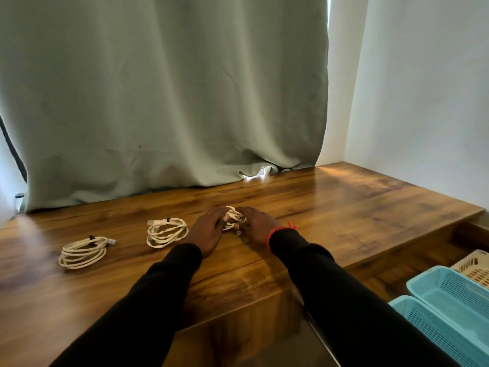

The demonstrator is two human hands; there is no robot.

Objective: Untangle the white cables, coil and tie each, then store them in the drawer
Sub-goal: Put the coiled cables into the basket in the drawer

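Note:
Two white cables lie coiled and tied with dark ties on the wooden table (pixel 344 207): one coil (pixel 83 252) at the left, another coil (pixel 166 232) nearer the middle. A third white cable (pixel 232 217) is bunched between both hands at the table's middle. My left hand (pixel 207 231) grips its left side, fingers curled over the loops. My right hand (pixel 255 225), with a red band at the wrist, holds the right side, fingers curled round the strands. Much of this cable is hidden by the fingers.
A grey-green curtain (pixel 164 102) hangs along the table's back edge. An open drawer (pixel 264 337) shows at the table's front, below my arms. Two turquoise plastic baskets (pixel 449 303) and a cream basket (pixel 473 266) sit low at the right. A white wall bounds the right side.

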